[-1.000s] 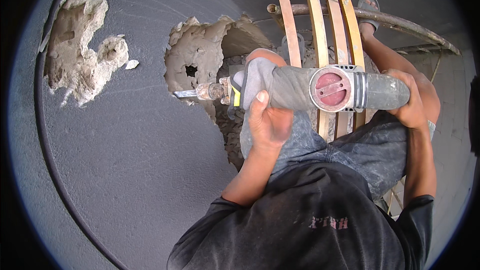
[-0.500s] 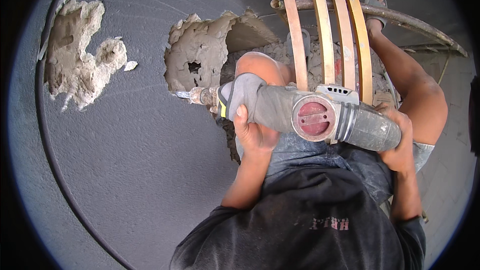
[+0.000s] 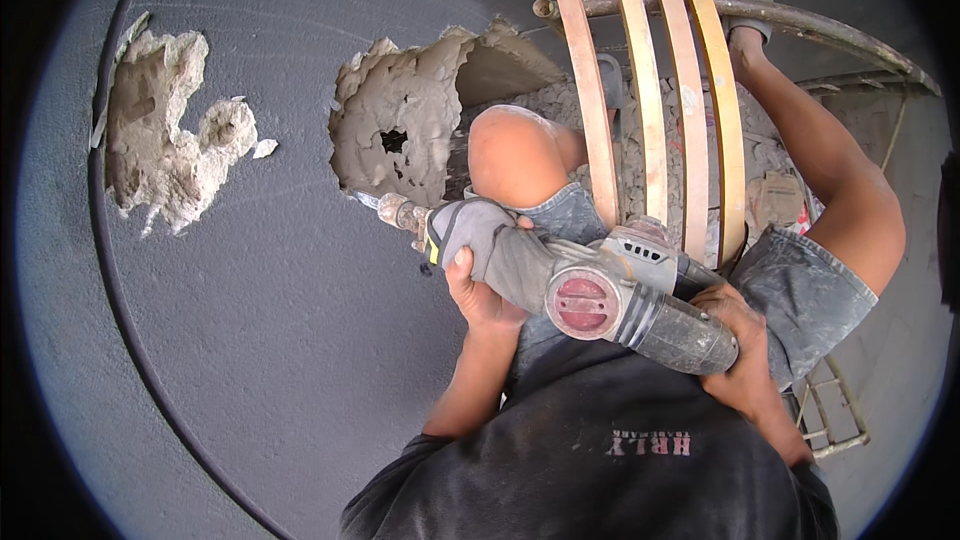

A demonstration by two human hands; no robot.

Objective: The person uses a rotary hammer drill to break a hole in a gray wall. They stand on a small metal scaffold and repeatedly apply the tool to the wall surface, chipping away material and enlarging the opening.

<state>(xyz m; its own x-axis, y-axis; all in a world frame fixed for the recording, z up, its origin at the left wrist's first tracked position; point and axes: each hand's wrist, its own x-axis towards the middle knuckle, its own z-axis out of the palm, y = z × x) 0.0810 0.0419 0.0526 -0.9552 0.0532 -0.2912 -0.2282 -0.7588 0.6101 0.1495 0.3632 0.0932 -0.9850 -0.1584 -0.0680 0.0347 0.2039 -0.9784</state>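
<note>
Across my lap I hold a dusty grey demolition hammer (image 3: 643,333) with a round red cap on its body. My left hand (image 3: 484,296) is wrapped under its front, where a grey cloth-like cover (image 3: 484,240) sits. My right hand (image 3: 738,338) grips the rear end, its fingers partly hidden behind the housing. The metal chuck (image 3: 402,212) and bit (image 3: 367,200) point left, toward the lower edge of a broken hole (image 3: 400,115) in the dark grey wall. Whether the bit touches the wall I cannot tell.
A second broken patch (image 3: 165,130) lies further left, beside a black cable (image 3: 120,312) curving along the wall. Several wooden strips (image 3: 645,90) run away from me past a rusty metal pipe (image 3: 830,28). Rubble (image 3: 745,155) lies below them. A metal frame (image 3: 838,410) stands at right.
The hammer's rear end has come down and left, nearer my body, with my right hand on it. My left hand has shifted slightly down and left. The tool now slants more.
</note>
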